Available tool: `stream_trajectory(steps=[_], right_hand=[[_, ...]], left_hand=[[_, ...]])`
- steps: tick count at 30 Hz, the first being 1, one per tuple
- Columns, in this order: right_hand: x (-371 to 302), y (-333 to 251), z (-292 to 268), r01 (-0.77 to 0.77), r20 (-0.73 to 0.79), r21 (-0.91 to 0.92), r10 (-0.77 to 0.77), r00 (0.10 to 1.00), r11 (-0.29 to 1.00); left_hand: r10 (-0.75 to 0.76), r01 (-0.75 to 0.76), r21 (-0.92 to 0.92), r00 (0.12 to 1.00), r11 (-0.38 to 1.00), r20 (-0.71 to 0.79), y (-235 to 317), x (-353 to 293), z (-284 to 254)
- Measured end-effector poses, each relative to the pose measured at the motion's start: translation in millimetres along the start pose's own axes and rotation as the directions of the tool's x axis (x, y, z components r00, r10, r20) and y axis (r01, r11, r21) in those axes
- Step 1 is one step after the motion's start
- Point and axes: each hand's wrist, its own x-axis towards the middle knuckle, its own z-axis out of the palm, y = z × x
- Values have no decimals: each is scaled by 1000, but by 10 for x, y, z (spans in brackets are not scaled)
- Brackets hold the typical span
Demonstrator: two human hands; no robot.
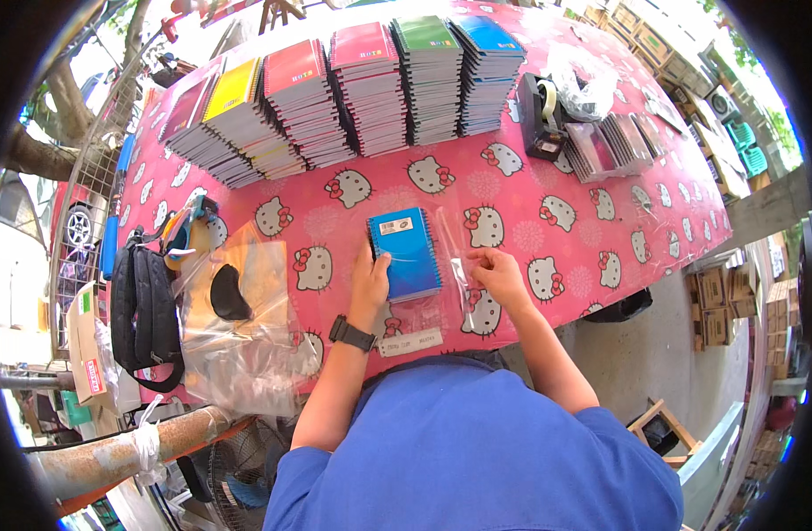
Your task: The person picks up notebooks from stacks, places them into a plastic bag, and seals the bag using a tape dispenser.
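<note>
A blue spiral notebook (408,265), possibly a small stack of them, lies in front of me with a white label on its cover. My left hand (371,276) grips its left edge, thumb on top and the other fingers hidden. Clear plastic (459,274), looking like a bag, spreads beside and below the notebook; whether the notebook is inside it is hard to tell. At the plastic's right edge, my right hand (499,276) has its fingertips pinched together, seemingly on the film.
Tall stacks of spiral notebooks (366,97) in several colours line the table's far side. At the far right stand a black tape dispenser (541,115) and small wrapped bundles (614,146). A black backpack (145,310) and loose clear bags (238,354) lie at left on the pink cloth (592,230).
</note>
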Motion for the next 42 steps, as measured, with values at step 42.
stream_trajectory(steps=[42], right_hand=[[194, -318, 721, 217, -20, -335, -237, 971, 917]], left_hand=[[-83, 35, -174, 958, 984, -274, -180, -215, 371]])
